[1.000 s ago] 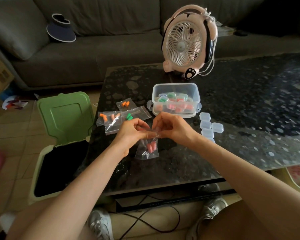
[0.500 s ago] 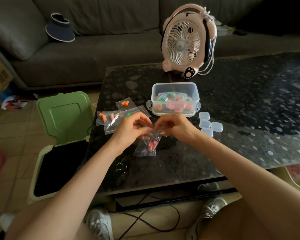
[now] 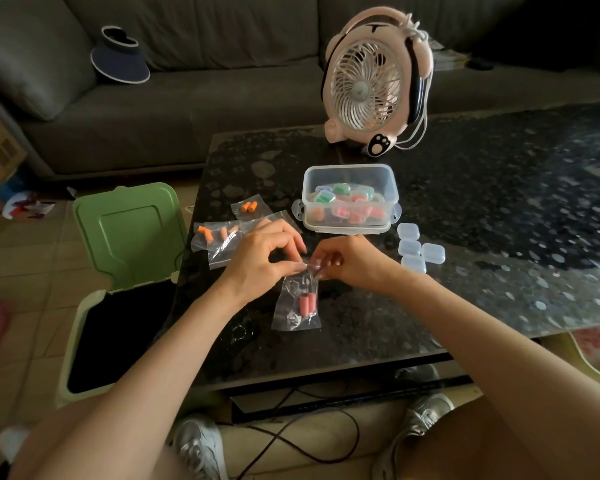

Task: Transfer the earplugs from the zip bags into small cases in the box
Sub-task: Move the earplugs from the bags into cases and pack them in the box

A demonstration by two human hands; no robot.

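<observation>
A clear zip bag with two pink earplugs hangs above the dark table. My left hand and my right hand both pinch its top edge, fingertips close together. Several more zip bags with orange and pink earplugs lie to the left, partly behind my left hand. Behind my hands stands a clear plastic box holding several small cases with coloured earplugs inside. Several empty small clear cases sit on the table to the right of my right hand.
A pink desk fan stands behind the box with its cord trailing. A bin with an open green lid is beside the table's left edge. A grey sofa with a visor cap is at the back. Cables run under the table.
Both hands stay pinched on the bag's top. The bag hangs a little straighter than half a second ago, and the hands have barely shifted.
</observation>
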